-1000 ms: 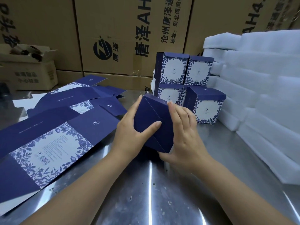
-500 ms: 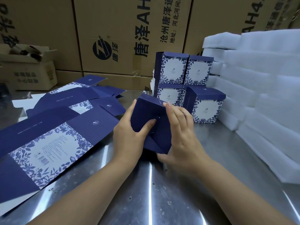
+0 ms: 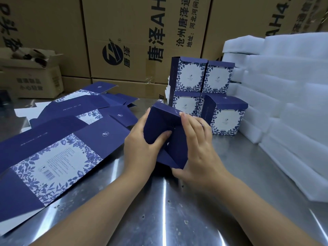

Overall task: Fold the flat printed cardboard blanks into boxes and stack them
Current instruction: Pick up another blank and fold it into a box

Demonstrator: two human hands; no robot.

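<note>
Both hands hold a navy blue box point(image 3: 159, 125), tilted, with its bottom flaps facing me, above the steel table point(image 3: 159, 210). My left hand point(image 3: 142, 148) grips its left side, the thumb pressing into the flaps at the middle. My right hand point(image 3: 197, 144) wraps its right side, fingers on the top edge. Flat printed blanks point(image 3: 58, 153), navy with blue-and-white floral panels, lie spread on the left. Folded boxes point(image 3: 202, 80) stand stacked two high behind, and one more folded box point(image 3: 225, 118) stands in front of them on the right.
White foam sheets point(image 3: 284, 103) are piled along the right side. Large brown cartons point(image 3: 133, 41) form a wall at the back. A smaller open carton point(image 3: 32, 77) sits at the back left.
My left thumb has pushed further into the bottom flaps, and the box has tipped slightly up and left. Both hands stay in place on it.
</note>
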